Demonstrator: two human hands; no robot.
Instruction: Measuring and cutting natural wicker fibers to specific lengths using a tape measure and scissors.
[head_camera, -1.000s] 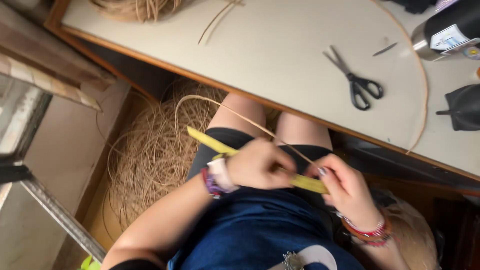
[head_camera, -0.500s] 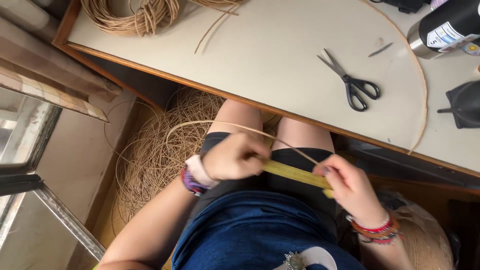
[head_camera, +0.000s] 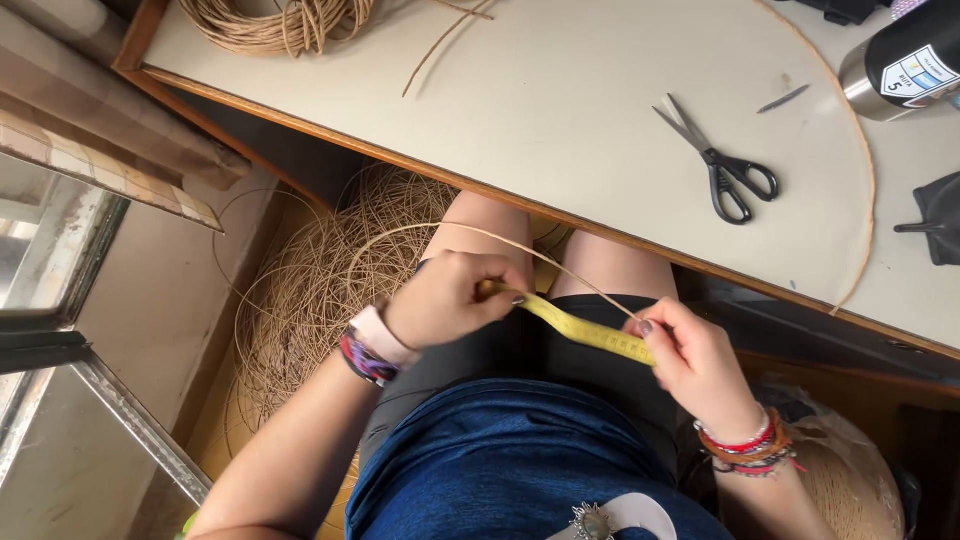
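Yellow tape (head_camera: 588, 331) stretches over the lap between both hands, the left hand (head_camera: 452, 297) closed on one end together with a thin cane strand (head_camera: 440, 230), the right hand (head_camera: 692, 362) pinching the other, below the tabletop (head_camera: 560, 110) with scissors (head_camera: 722, 165).

Left hand (head_camera: 452, 298) fisted, right hand (head_camera: 695, 362) pinching (both over lap).
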